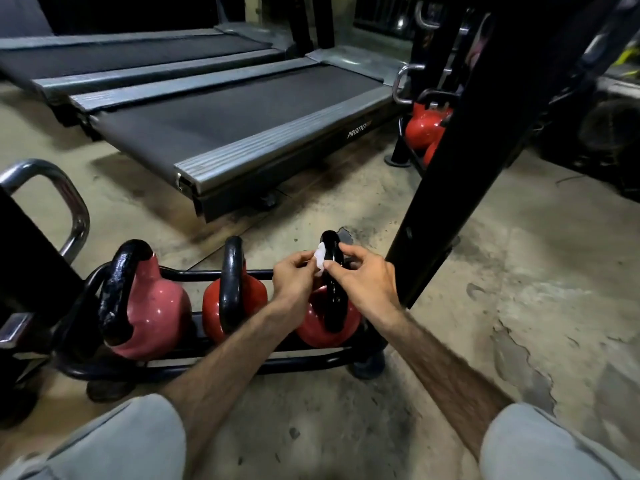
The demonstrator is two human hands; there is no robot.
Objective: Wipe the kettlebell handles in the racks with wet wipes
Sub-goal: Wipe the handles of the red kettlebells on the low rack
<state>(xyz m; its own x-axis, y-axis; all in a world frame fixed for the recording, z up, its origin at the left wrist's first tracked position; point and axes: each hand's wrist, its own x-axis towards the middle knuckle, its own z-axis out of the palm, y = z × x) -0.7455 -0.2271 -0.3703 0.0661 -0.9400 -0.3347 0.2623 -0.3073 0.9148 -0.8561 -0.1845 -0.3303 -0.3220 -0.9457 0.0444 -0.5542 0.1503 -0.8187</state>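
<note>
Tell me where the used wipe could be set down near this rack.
Free: bare concrete floor between the rack's front rail and the knees, and floor right of the black post. Crowded: the rack, where three kettlebells sit side by side and both hands pinch the wipe at the rightmost handle.

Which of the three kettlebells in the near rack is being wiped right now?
The rightmost kettlebell: both hands pinch the wet wipe at its handle. The other two stand untouched.
</note>
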